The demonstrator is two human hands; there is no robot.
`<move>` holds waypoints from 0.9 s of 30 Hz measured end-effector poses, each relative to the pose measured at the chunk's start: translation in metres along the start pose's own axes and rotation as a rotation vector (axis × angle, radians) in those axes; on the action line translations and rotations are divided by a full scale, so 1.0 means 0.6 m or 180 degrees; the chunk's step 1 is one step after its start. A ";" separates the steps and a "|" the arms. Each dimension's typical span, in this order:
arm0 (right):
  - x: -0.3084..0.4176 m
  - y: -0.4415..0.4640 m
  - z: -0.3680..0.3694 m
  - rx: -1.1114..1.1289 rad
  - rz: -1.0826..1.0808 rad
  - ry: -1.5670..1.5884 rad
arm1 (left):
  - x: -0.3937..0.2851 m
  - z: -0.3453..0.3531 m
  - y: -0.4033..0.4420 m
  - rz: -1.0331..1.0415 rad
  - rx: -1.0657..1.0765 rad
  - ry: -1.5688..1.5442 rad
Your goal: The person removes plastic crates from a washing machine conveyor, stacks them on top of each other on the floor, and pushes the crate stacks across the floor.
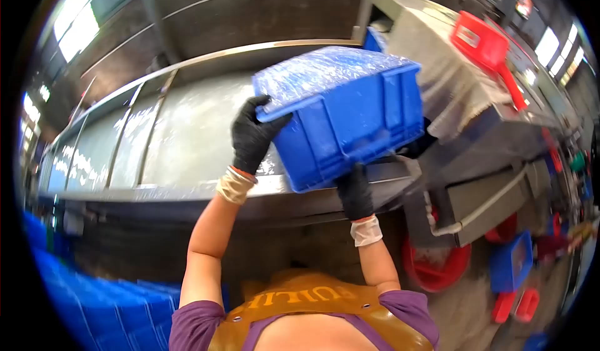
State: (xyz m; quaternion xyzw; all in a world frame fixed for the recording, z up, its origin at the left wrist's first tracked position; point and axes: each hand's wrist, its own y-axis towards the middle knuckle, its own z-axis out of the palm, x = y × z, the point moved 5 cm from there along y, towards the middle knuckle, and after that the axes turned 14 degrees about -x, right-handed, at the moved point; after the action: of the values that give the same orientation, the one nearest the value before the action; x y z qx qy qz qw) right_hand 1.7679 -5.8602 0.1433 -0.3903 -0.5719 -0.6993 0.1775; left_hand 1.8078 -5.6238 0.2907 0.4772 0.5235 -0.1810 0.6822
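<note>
A blue plastic crate (356, 120) is held up, tilted, over the near edge of a long metal trough (250, 191). Its top shows a wet, glistening, see-through mass (325, 66) that I cannot identify. My left hand (253, 135), in a black glove, grips the crate's left upper rim, thumb across the wall. At the crate's lower edge is my right hand (355, 195), also black-gloved, supporting it from below; its fingertips are hidden by the crate. Cloudy water (194, 126) lies in the trough behind the crate.
Stacked blue crates (112, 307) stand at lower left. A red long-handled scoop (484, 45) rests on the cloth-draped metal stand (431, 63) at right. On the floor are a red tub (437, 273) and another blue crate (512, 263). Metal bars (156, 123) cross the trough.
</note>
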 end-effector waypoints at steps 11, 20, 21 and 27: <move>0.101 -0.030 0.145 -0.0231 0.2835 0.1495 | -0.038 -0.257 -0.183 0.1419 -0.1514 0.0640; 0.306 0.021 0.299 0.1592 0.0791 0.1220 | 0.049 -0.422 -0.345 -0.0250 -0.1248 0.1985; 0.319 0.020 0.316 0.1632 0.0783 0.1239 | 0.049 -0.436 -0.353 -0.0196 -0.1167 0.2504; 0.446 -0.042 0.390 0.2204 -0.1431 0.0295 | -0.181 -0.599 -0.287 0.1751 -0.2400 0.2864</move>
State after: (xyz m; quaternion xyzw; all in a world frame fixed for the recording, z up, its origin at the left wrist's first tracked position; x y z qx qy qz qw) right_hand 1.6613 -5.5805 0.3365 -0.1410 -0.8358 -0.5038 0.1667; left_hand 1.4429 -5.4316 0.3087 0.3508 0.6446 0.4143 0.5384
